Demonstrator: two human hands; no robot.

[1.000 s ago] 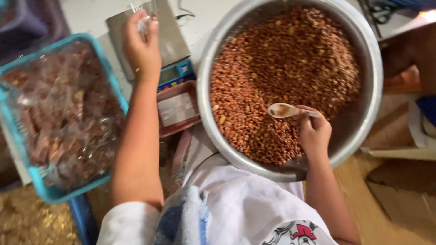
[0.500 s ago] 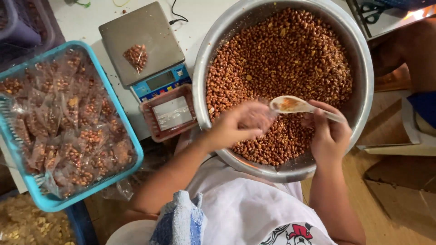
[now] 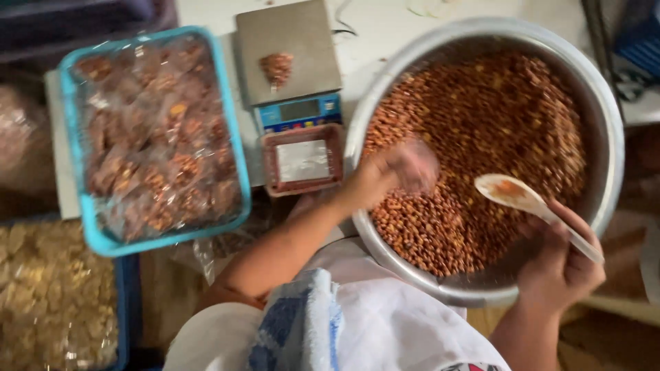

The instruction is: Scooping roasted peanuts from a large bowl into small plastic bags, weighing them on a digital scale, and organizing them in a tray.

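A big metal bowl (image 3: 605, 117) holds a heap of brown peanuts (image 3: 495, 130). My right hand (image 3: 560, 264) grips a pale spoon (image 3: 519, 199) by its handle over the bowl's near side. My left hand (image 3: 399, 172), blurred, reaches over the bowl's left rim and hovers above the nuts; whether it holds anything is unclear. A small filled bag of nuts (image 3: 276, 69) lies on the grey platform of a kitchen scale (image 3: 292, 58).
A turquoise basket (image 3: 96, 237) at left is packed with several clear bags of nuts. A small red tray (image 3: 302, 161) sits in front of the scale. A blue bin of pale crisps (image 3: 55, 295) stands at lower left.
My left hand left the small bag on the scale and swung right to the bowl. The spoon in my right hand rose slightly from the nuts.
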